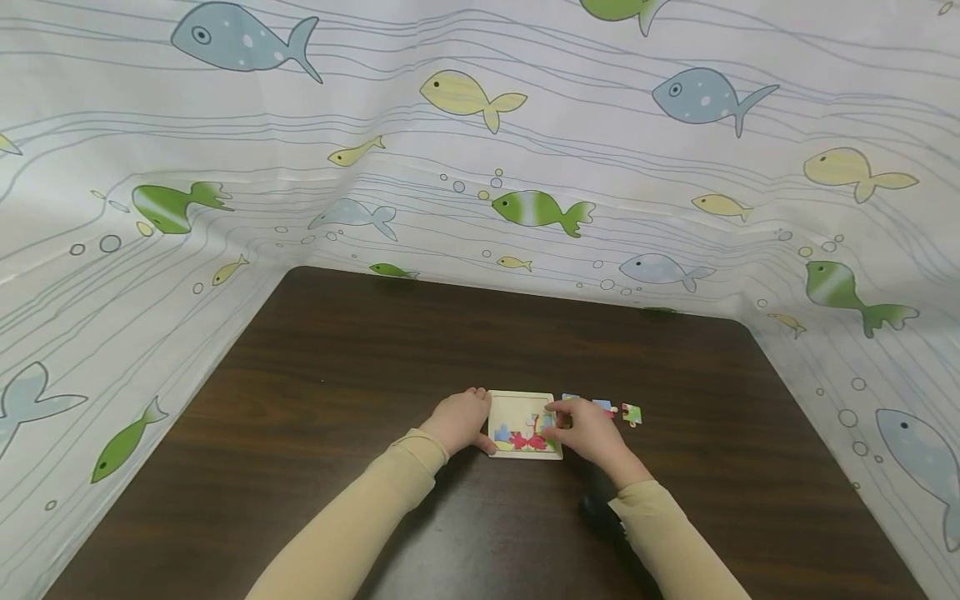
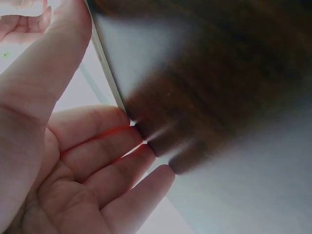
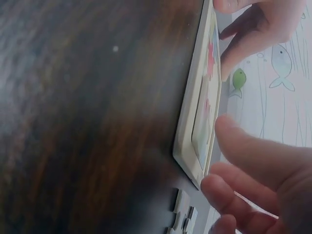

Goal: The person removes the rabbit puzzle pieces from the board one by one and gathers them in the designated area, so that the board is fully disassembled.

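Observation:
A small light wooden puzzle tray (image 1: 520,396) lies on the dark table. Colourful pieces with red, blue and green parts (image 1: 517,439) fill its near and right portions; bare wood shows at the upper left. My left hand (image 1: 459,421) rests against the tray's left side, thumb at the near corner. Its fingers (image 2: 105,146) lie fairly straight along the edge in the left wrist view. Over the tray's right side is my right hand (image 1: 588,427), thumb and forefinger apart. Between them I see no piece held in the right wrist view, where the fingertips are close to the tray rim (image 3: 187,146).
Loose puzzle pieces lie right of the tray, among them a green and red one (image 1: 632,414) and a blue one (image 1: 602,405) partly behind the right hand. A fish-patterned curtain (image 1: 450,167) surrounds the dark wooden table (image 1: 360,350) at the back and sides.

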Demonstrator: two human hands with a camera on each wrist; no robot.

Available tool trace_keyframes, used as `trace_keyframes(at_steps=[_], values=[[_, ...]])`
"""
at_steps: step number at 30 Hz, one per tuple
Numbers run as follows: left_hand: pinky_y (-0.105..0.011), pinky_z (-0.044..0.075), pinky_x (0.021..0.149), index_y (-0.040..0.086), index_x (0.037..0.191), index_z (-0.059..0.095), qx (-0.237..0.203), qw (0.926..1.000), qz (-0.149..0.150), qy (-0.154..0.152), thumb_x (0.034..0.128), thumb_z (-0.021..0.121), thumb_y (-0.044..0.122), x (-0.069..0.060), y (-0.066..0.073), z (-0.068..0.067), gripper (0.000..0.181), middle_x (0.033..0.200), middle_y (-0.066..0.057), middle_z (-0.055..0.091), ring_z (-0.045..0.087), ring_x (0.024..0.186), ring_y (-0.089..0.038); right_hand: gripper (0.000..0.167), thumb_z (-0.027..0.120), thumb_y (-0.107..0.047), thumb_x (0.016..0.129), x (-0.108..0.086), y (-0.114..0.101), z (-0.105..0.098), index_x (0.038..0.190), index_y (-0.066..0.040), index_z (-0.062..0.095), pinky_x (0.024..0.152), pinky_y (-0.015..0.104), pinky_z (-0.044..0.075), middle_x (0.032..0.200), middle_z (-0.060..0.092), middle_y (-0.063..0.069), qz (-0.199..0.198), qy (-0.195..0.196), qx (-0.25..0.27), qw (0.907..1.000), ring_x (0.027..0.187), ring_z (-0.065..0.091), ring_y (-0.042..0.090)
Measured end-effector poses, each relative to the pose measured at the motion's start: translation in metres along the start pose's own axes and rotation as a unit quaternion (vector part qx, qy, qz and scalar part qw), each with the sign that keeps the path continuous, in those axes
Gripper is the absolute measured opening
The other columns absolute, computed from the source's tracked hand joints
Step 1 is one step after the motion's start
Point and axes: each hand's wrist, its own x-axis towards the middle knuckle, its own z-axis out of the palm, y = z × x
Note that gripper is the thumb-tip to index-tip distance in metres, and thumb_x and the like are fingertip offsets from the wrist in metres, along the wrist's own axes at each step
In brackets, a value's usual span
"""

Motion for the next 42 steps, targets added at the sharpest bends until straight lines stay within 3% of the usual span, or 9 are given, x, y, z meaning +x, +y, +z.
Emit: trace_keyframes(at_steps=[14,28,35,42], values=[[-0.034,0.047,0.097,-0.004,0.137,0.047,0.000,1.0000,0.001,0.003,0.0688,0.075,0.052,0.0008,-0.0018,0.0001,0.093,0.140,-0.017,0.049,0.047,0.130,-0.026,0.039,0.080,-0.025,0.076,0.0041,-0.0041,0.0002,0.111,-0.012,0.070,0.049,0.025,0.033,0.065,0.051,-0.007,0.002,0.005,-0.037,0.9993,0.051,0.039,0.011],[-0.035,0.049,0.095,-0.005,0.134,0.048,-0.008,0.9998,0.008,0.013,0.0683,0.077,0.051,0.0003,-0.0030,-0.0002,0.091,0.137,-0.018,0.051,0.049,0.127,-0.027,0.028,0.081,-0.022,0.075,0.0054,-0.0031,0.0019,0.099,-0.013,0.071,0.049,0.025,0.033,0.066,0.050,-0.006,-0.004,0.004,-0.023,0.9997,0.053,0.039,0.011],[-0.033,0.049,0.095,-0.004,0.135,0.048,-0.001,0.9999,0.007,0.007,0.0681,0.076,0.052,0.0012,-0.0029,0.0016,0.092,0.138,-0.017,0.050,0.048,0.128,-0.025,0.026,0.082,-0.021,0.074,0.0052,-0.0039,0.0015,0.096,-0.014,0.070,0.056,0.028,0.036,0.077,0.050,-0.002,0.008,0.008,-0.011,0.9999,0.064,0.042,0.014],[-0.032,0.047,0.097,-0.003,0.136,0.047,0.006,1.0000,0.005,0.004,0.0677,0.075,0.053,0.0019,-0.0033,0.0032,0.093,0.139,-0.015,0.050,0.047,0.130,-0.024,0.026,0.081,-0.021,0.075,0.0047,-0.0034,0.0022,0.096,-0.015,0.067,0.072,0.037,0.046,0.090,0.056,0.000,0.007,0.012,-0.016,0.9998,0.080,0.051,0.019]])
